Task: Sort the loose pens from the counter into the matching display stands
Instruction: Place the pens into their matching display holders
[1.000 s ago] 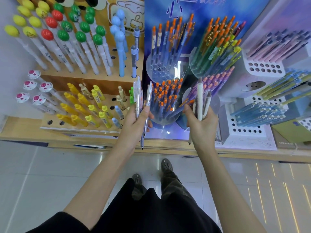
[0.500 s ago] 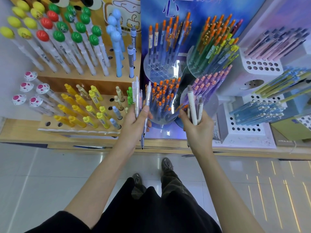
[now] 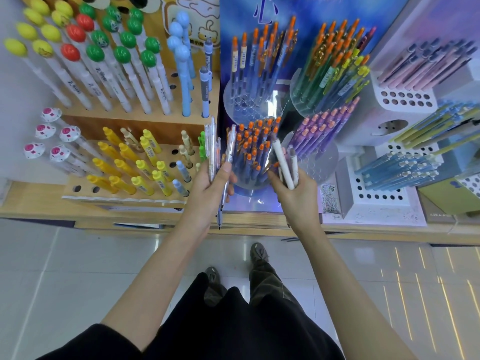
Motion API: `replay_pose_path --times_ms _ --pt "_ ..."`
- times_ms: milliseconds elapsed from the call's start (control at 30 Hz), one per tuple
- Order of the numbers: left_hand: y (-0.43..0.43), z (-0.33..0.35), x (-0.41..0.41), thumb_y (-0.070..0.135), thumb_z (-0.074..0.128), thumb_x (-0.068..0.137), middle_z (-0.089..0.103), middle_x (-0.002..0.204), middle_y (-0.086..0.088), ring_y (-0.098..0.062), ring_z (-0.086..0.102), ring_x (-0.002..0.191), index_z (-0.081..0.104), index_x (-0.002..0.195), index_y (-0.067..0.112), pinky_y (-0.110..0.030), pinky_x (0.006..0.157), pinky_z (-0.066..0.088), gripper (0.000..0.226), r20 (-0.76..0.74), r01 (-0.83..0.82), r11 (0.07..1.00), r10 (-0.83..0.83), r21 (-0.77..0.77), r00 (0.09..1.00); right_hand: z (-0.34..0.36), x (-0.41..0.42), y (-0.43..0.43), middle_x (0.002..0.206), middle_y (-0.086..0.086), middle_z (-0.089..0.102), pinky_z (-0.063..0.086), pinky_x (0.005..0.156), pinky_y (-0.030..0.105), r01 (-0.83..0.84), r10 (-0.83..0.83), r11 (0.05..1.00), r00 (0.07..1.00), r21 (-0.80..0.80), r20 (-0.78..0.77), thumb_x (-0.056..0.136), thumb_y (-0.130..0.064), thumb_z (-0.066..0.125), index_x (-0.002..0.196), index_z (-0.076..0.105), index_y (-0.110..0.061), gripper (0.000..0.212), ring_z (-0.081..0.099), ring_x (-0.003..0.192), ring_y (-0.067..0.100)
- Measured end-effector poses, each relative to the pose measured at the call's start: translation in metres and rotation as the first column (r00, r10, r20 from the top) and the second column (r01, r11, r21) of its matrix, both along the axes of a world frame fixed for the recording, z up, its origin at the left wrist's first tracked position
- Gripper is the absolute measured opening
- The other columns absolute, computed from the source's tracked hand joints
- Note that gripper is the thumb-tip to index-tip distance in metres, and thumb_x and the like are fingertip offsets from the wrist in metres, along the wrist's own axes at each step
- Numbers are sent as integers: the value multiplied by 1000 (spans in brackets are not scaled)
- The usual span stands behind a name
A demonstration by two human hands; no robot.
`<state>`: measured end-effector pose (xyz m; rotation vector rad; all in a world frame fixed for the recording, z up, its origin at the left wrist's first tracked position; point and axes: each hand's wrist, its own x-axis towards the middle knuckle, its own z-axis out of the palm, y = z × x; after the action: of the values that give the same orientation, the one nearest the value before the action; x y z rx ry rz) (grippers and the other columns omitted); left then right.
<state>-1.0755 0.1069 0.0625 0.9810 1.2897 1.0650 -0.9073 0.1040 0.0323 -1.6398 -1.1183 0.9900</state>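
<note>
Left hand [image 3: 207,188] and right hand [image 3: 296,201] are held apart, side by side, above the near edge of the counter [image 3: 33,201]. A bunch of clear pens [image 3: 211,144] is gripped upright in the left hand, fingers and thumb curled round the barrels, just right of the wooden stand [image 3: 85,187] of yellow pens. Several white pens [image 3: 281,162] are clasped in the right hand, tilted left, against the clear round stand [image 3: 249,184] of orange-capped pens. Purple pens [image 3: 319,131] are seen further right.

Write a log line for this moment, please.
left hand grips clear pens | right hand grips white pens | both before orange-capped pens
</note>
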Motion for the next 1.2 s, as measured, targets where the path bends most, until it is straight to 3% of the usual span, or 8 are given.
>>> replay_pose_path --times_ms 133,300,467,633,767,900,1033,1200 --pt "-3 2 -2 24 53 96 62 64 11 -4 48 50 57 94 13 -17 46 40 12 -6 -30 1000 30 -10 1000 -8 5 -4 55 0 43 35 47 28 -21 22 996 1000 -86 16 86 -17 68 74 53 -5 21 36 50 16" --pt "-6 7 -3 25 52 97 61 60 9 -3 44 46 58 93 7 -15 44 37 19 29 -77 996 78 -36 997 -3 11 -22 45 -6 48 39 43 21 159 -168 984 977 -78 -131 86 -18 69 81 62 -17 8 43 42 13" --pt "-7 15 -4 36 52 94 53 49 8 -5 43 43 60 83 -4 -15 43 36 41 23 -59 998 60 -14 998 31 14 -25 49 -3 48 31 38 19 264 -259 964 904 -34 -339 86 -24 67 68 66 -30 19 43 41 11" --pt "-7 31 3 44 53 86 63 59 4 -6 42 41 64 77 12 -17 42 35 35 118 31 998 -37 53 992 71 16 -19 51 -4 47 28 47 29 136 -151 989 870 -65 -470 86 -18 68 68 67 -27 20 40 42 13" --pt "-7 41 14 49 55 84 63 63 3 -7 41 41 62 90 9 -17 41 35 41 174 154 983 -169 99 970 96 4 -15 50 -5 43 25 45 26 -46 28 999 883 -27 -469 84 -18 71 75 69 -21 10 37 42 13" --pt "-4 46 27 38 55 88 63 62 2 -8 41 41 64 82 13 -17 41 33 27 192 226 969 -242 100 951 108 -2 -4 47 -9 46 33 42 22 -48 46 999 882 7 -469 86 -13 68 73 60 -14 15 35 41 13" --pt "0 47 33 35 61 84 61 60 3 -8 42 42 67 68 29 -18 40 32 18 172 254 963 -266 88 948 107 7 -2 48 -5 41 32 43 24 -40 24 999 868 -21 -495 86 -11 69 73 58 -13 17 33 41 15" --pt "2 45 45 30 70 76 55 59 6 -7 39 45 67 72 33 -15 42 32 6 185 255 967 -255 23 949 101 23 -5 51 -1 37 32 42 21 -51 22 998 801 -32 -599 89 -4 62 76 56 -9 15 32 39 14"
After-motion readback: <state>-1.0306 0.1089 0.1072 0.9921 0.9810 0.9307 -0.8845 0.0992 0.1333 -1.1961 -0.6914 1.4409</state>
